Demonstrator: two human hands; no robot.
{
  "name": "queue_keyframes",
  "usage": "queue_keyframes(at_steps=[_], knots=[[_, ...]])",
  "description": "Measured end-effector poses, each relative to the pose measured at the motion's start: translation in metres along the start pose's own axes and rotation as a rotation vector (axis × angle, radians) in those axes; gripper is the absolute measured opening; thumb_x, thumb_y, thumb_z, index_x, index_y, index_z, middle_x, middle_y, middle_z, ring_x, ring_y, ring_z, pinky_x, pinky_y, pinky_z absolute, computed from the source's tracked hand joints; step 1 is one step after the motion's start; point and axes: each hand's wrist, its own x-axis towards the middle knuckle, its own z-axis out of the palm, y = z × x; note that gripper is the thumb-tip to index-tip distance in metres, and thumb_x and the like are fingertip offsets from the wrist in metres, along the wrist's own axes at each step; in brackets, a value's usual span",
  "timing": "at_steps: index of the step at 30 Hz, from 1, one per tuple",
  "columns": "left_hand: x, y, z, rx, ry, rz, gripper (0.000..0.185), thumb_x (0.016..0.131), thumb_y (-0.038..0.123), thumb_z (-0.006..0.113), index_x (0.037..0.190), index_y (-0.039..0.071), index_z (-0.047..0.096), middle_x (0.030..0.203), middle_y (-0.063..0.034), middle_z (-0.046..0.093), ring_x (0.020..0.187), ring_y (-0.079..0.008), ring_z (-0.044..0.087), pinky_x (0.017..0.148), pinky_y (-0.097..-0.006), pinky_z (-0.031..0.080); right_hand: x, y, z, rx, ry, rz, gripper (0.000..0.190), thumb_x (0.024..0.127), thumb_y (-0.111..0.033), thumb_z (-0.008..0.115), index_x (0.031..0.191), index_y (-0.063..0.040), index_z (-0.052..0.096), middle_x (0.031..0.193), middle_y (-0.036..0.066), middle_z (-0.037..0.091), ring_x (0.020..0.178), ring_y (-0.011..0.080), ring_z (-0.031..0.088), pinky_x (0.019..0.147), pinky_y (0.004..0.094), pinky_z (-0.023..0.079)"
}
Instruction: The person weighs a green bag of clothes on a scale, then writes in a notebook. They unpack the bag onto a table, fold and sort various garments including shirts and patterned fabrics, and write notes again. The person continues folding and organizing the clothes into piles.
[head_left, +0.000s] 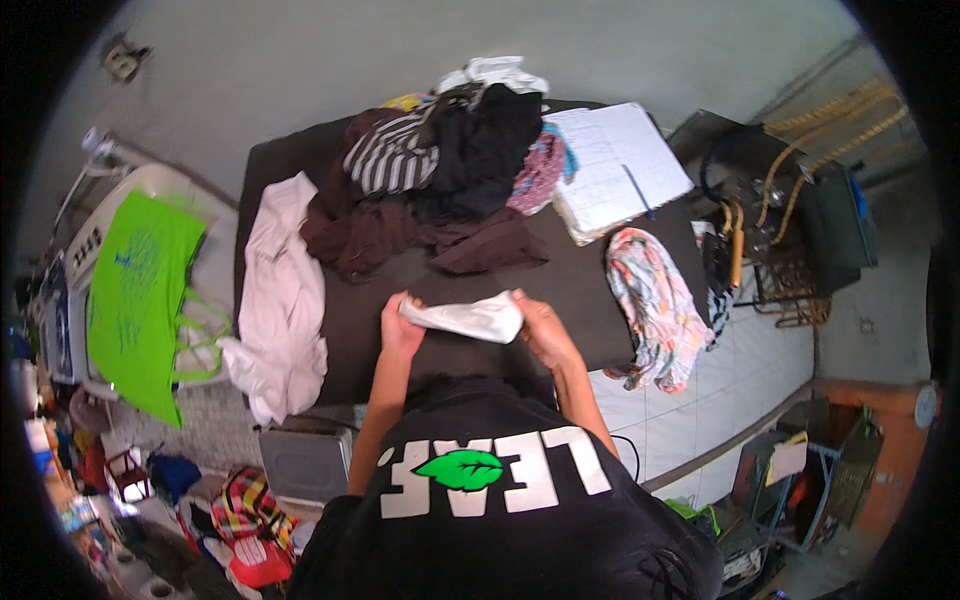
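Note:
A small white cloth (472, 318) is stretched between my two hands above the dark table (352, 315). My left hand (403, 327) pinches its narrow left end, and my right hand (546, 328) grips the wider right end. What kind of garment it is, I cannot tell. Beyond the hands lies a heap of clothes: a dark brown garment (367, 241), a black one (480, 157) and a black-and-white striped piece (390, 156). A pale pink garment (285, 292) drapes along the left edge, and a floral cloth (654, 300) hangs over the right edge.
An open notebook (611, 161) with a pen (637, 189) lies at the back right. A bright green bag (142, 300) covers part of a washing machine (146, 184) at left. Ropes (832, 157) hang near dark equipment at right. A grey box-like object (306, 459) stands below the table's front left.

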Motion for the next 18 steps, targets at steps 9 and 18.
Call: queue_keyframes(at_steps=[9, 18], knots=[[-0.025, 0.003, 0.048, 0.926, 0.113, -0.168, 0.036, 0.095, 0.035, 0.046, 0.107, 0.003, 0.059, 0.113, -0.0087, 0.06, 0.098, -0.0173, 0.057, 0.087, -0.0321, 0.043, -0.008, -0.095, -0.027, -0.861, 0.355, -0.447, 0.021, 0.087, -0.017, 0.054, 0.086, 0.002, 0.061, 0.069, 0.015, 0.06, 0.063, 0.0153, 0.055, 0.059, 0.0328, 0.043], [0.039, 0.067, 0.154, 1.671, 0.135, 1.356, 0.023, 0.075, 0.004, 0.061, 0.097, 0.005, 0.058, 0.109, -0.0118, 0.054, 0.105, -0.0311, 0.047, 0.091, -0.0415, 0.036, 0.056, -0.145, -0.062, -1.297, 0.878, -0.852, 0.033, 0.085, -0.023, 0.06, 0.106, 0.002, 0.06, 0.108, 0.021, 0.056, 0.099, 0.0359, 0.053, 0.088, 0.0417, 0.038]])
